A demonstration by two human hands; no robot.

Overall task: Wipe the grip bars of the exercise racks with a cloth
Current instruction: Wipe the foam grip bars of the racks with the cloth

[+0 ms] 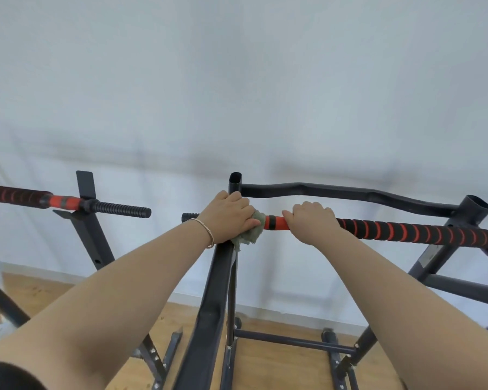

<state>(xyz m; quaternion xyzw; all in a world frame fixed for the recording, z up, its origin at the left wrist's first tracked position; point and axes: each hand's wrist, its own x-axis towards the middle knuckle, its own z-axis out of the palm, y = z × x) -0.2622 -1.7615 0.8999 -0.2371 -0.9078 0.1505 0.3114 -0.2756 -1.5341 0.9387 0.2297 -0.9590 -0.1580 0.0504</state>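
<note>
Fingers [241,202] of my left hand [226,218] were curled over the grey-green cloth [251,233], pressing it round the red-and-black grip bar [406,230] by the rack's black upright [219,291]. My right hand [310,226] gripped the bare bar just beside the cloth.

The left grip [227,218], bunching the cloth [252,232], and the right grip [312,223] are sitting close together on the padded bar [406,230], leaving only a short orange stretch bare between them; the long banded run is lying open rightward toward the far upright [475,212]; a wavy black rail [350,192] is running just behind, crowding that side; a slanted beam [217,291] is rising under the left wrist; an open gap is showing before the neighbouring rack's threaded end [121,211].
</note>
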